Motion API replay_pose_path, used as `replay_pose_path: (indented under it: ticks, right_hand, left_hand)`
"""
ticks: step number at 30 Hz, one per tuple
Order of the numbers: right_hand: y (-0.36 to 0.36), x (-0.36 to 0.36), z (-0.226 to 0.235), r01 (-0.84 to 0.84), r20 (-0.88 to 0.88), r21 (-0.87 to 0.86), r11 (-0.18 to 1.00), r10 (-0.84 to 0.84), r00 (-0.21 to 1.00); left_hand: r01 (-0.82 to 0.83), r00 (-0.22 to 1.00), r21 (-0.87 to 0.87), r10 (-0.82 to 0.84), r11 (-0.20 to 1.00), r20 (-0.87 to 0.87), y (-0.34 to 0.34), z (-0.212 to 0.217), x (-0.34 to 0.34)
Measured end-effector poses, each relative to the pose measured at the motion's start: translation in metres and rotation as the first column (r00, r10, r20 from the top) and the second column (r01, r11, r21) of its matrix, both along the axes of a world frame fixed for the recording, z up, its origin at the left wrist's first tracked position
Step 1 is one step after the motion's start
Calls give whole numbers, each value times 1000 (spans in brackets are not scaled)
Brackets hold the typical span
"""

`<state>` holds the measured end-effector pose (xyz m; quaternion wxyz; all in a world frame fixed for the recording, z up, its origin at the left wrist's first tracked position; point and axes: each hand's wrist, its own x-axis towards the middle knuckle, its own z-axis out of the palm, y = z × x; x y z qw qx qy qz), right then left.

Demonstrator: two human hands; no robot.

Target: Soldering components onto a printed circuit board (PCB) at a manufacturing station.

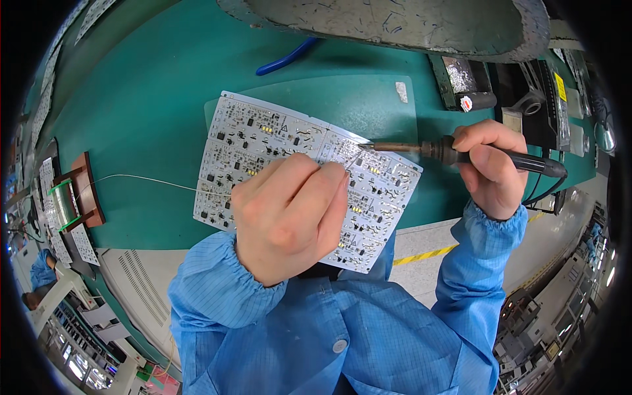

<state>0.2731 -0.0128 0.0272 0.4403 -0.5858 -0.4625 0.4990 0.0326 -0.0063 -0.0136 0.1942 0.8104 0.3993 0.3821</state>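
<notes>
A white circuit board point(263, 138) full of small components lies tilted on the green mat in front of me. Over its middle is my left hand point(289, 214), fingers pinched together on a thin solder wire point(148, 178). The wire's short end pokes out from the fingertips towards the iron's tip. My right hand point(492, 168) is closed round the black handle of a soldering iron point(401, 147), held nearly level from the right. Its tip is at the board's upper part, by the wire end; whether they touch I cannot tell. My left hand hides part of the board.
On the left, the wire runs back to a solder spool point(64, 205) in a brown stand point(92, 187). Blue-handled pliers point(286, 58) lie behind the board, partly under a large grey fixture point(401, 26). A dark metal tray point(464, 79) stands at the back right.
</notes>
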Motion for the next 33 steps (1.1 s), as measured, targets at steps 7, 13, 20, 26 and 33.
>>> replay_pose_path:
  ticks: [7, 13, 20, 26, 33]
  right_hand:
    - [-3, 1, -2, 46, -18, -18, 999, -47, 999]
    - [-4, 4, -3, 39, -28, -21, 999, -40, 999]
    - [-6, 6, -6, 37, -47, -11, 999, -37, 998]
    - [-6, 6, -6, 47, -33, -1, 999, -47, 998]
    - [-11, 15, -14, -13, -91, 45, 999, 17, 996]
  left_hand:
    - [8, 1000, 4, -8, 1000, -4, 0, 1, 1]
    - [8, 1000, 6, -8, 1000, 4, -1, -1, 2]
    - [16, 1000, -8, -16, 1000, 3, -1, -1, 4]
    - [12, 1000, -11, -12, 1000, -14, -1, 0, 5]
    - [15, 1000, -5, -15, 1000, -20, 0, -1, 7]
